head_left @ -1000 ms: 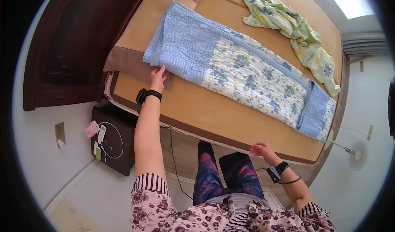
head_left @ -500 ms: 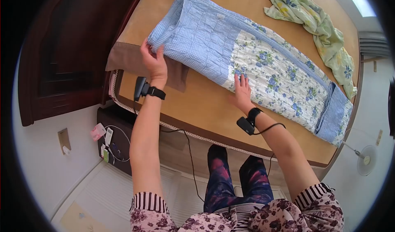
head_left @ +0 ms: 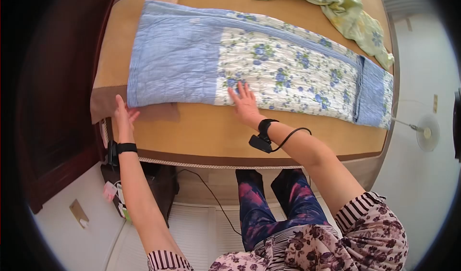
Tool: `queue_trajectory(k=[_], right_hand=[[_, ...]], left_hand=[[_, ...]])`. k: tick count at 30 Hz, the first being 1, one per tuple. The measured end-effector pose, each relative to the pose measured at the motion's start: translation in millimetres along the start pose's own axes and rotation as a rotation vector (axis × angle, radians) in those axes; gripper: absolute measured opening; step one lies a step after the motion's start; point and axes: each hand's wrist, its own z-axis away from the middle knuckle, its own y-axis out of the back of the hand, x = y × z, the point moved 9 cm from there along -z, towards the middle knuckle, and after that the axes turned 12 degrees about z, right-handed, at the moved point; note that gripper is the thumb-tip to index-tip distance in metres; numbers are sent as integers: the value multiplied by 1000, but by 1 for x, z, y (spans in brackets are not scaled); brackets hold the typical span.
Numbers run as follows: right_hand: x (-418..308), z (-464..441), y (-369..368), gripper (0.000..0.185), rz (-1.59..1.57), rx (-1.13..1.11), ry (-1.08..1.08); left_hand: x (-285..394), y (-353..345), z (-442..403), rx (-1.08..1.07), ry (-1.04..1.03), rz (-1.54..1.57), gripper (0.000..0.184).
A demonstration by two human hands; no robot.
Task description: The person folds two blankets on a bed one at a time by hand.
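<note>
A long folded quilt (head_left: 283,71), blue gingham at its ends and white with blue flowers in the middle, lies across the bed (head_left: 230,136). Beside the quilt's near left corner is my left hand (head_left: 126,118), its fingers apart and holding nothing; whether a fingertip touches the fabric I cannot tell. My right hand (head_left: 246,106) rests open, fingers spread, on the floral part at the near edge. Both wrists wear black straps with small devices.
A crumpled light green floral cloth (head_left: 343,14) lies at the far side of the bed. A brown cloth (head_left: 156,111) shows under the quilt's left end. There is a dark bedside cabinet (head_left: 156,179) at lower left and a white fan (head_left: 427,132) at right.
The quilt's left end, gripped and raised at its corner by my left hand before, now lies flatter and straighter. My left hand has let go. My right hand stays on the floral part.
</note>
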Motion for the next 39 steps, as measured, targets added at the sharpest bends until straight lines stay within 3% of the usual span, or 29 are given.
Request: queue_trajectory(k=[3, 4, 7, 8, 11, 15, 20, 22, 24, 29, 32, 35, 39], right_hand=[[3, 3, 13, 72, -115, 33, 20], [3, 7, 19, 71, -175, 66, 16], [17, 26, 42, 67, -397, 178, 24], [27, 34, 50, 66, -446, 194, 3], [65, 61, 64, 61, -566, 230, -74], [119, 94, 56, 55, -710, 279, -200], [176, 133, 52, 48, -814, 302, -303], [197, 147, 41, 45, -846, 259, -329], [222, 160, 37, 41, -848, 254, -355], [303, 188, 22, 33, -834, 282, -405], [370, 203, 24, 30, -773, 384, -462], [450, 219, 19, 27, -733, 441, -601], [534, 248, 49, 25, -676, 560, -750]], left_hand=[[-20, -39, -3, -66, 7, 101, 57], [-22, -30, -28, -49, -76, 161, 51], [-22, -20, -30, 198, -26, 284, 48], [-29, -26, -27, 260, 86, 340, 46], [-9, -70, -8, 60, 2, 443, 49], [68, -169, 89, -156, -619, 181, 42], [21, -344, 224, -635, -717, -96, 27], [0, -404, 304, -734, -1002, -265, 27], [-48, -455, 354, -879, -1117, -416, 32], [-232, -494, 358, -1013, -1111, -1200, 37], [-250, -490, 363, -1053, -1220, -1245, 37], [-236, -490, 370, -1034, -1117, -1261, 39], [-228, -494, 379, -956, -1138, -1181, 41]])
